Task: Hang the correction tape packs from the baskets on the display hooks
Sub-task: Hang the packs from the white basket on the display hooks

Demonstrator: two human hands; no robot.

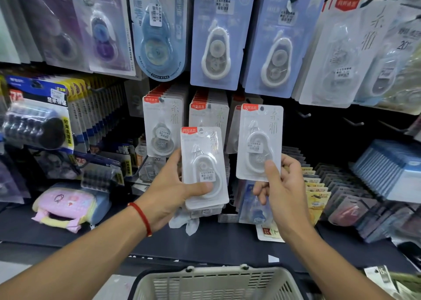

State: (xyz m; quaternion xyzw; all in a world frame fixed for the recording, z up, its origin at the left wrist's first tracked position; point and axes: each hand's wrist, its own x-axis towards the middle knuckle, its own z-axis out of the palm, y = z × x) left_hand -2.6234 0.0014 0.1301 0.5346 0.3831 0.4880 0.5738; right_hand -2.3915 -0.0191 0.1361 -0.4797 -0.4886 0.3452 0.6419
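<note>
Gripping white packs [205, 170] in both hands [168, 186], basket [205, 283] below, hung packs [161, 126] behind.

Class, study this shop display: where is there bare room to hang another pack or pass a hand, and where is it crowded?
Free: the empty hooks right of the pack held by the right hand, against the dark back panel. Also the dark shelf ledge beside the pink case. Crowded: the upper row and the hooks behind the left hand.
</note>
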